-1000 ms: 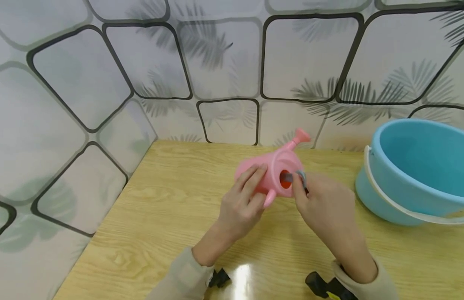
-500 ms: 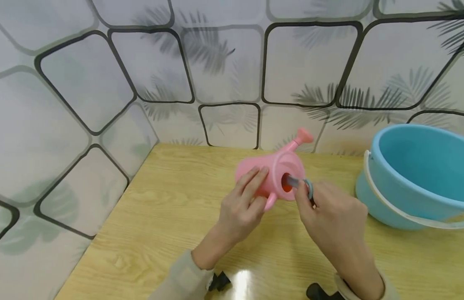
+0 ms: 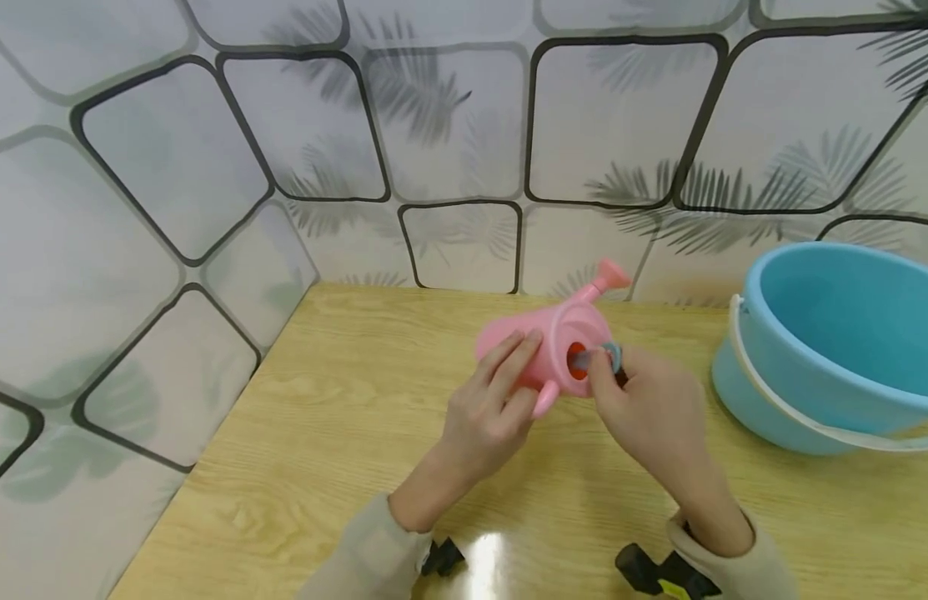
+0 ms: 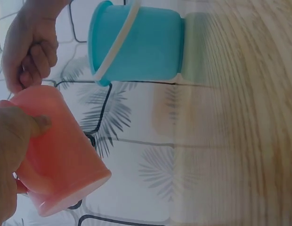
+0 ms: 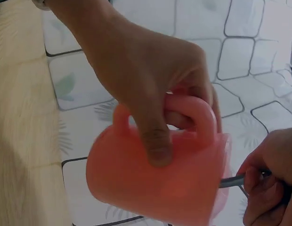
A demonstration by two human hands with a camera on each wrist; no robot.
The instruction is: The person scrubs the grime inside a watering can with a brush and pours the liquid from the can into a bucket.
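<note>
Right hand (image 3: 651, 408) had shifted slightly toward the pink watering can (image 3: 551, 354) since half a second earlier; less of the grey tool (image 5: 232, 181) showed outside the can's round hole (image 3: 576, 350). Left hand (image 3: 488, 425) and can had barely budged.

Can was held off the wooden table (image 3: 343, 433), tipped on its side, hole facing the right hand, sprinkler head (image 3: 612, 275) slanting up and away. Left hand gripped it, fingers through its handle (image 5: 186, 107), thumb pressed on the body. Right hand was clenched around the tool's ringed end.

Progress, as judged: middle of the job. Done: can picked up and steadied, tool put in through the hole. Left: finishing the work inside, drawing the tool out, putting the can down. Tool's far end hidden within; could not tell what it touched or how much remained.

Count: one watering can with one sprinkler head; one tool; one blue bucket (image 3: 790, 379), just beyond the right hand, with one white bail (image 3: 797, 418); two hands, two pale sleeves (image 3: 381, 550), two black devices (image 3: 638, 568), one near each wrist.
</note>
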